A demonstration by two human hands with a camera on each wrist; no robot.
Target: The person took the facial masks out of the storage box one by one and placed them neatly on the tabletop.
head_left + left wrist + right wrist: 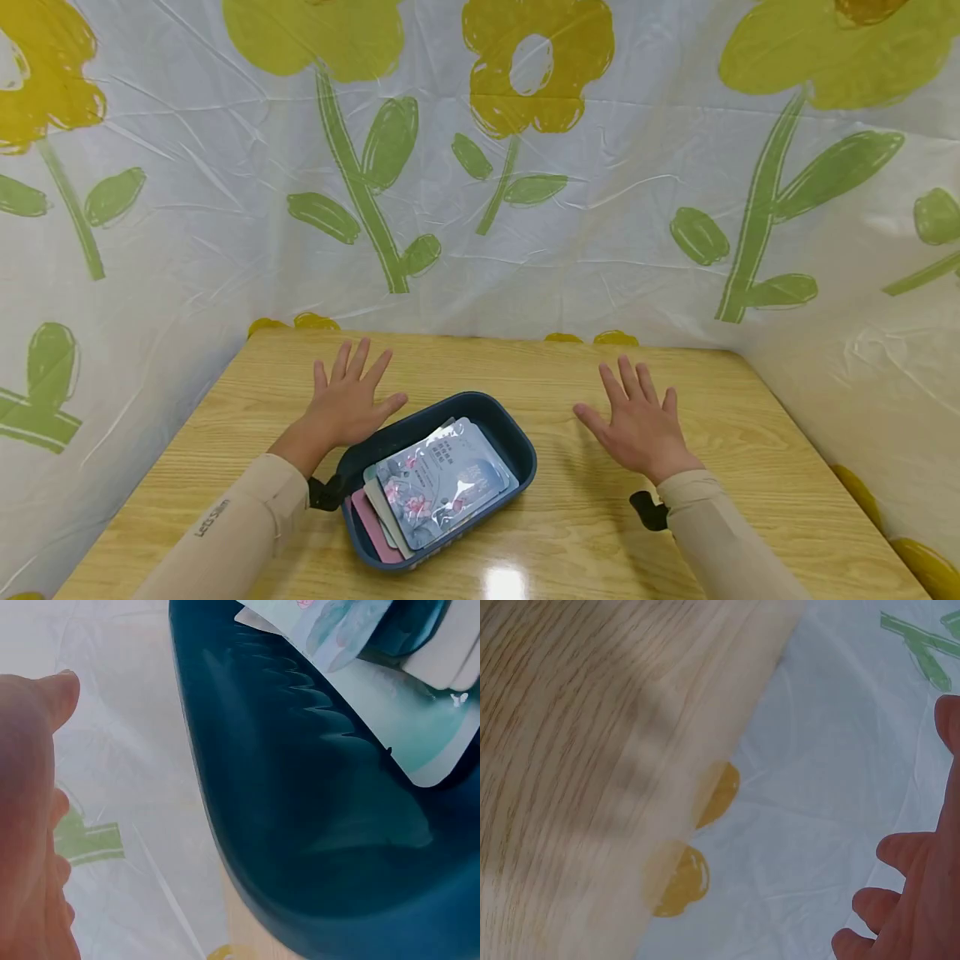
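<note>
A dark blue oblong basin [525,450] stands on the table, left of the middle. Inside lies a stack of flat sachets, the top one a shiny pale blue sheet-mask packet [442,479] with pink flowers. A pink packet [375,527] and a whitish one lean at the basin's left end. My left hand [347,408] is spread flat beside the basin's upper left rim, holding nothing. In the left wrist view the basin's inner wall [300,825] fills most of the picture. To the right of the basin, apart from it, my right hand [640,425] is spread with empty fingers.
The wood-grain table [570,533] ends at a white curtain [600,250] with yellow flowers, which encloses the back and both sides. A black wrist strap piece [648,511] sticks out below the right wrist, and another [326,493] overlaps the basin's left end.
</note>
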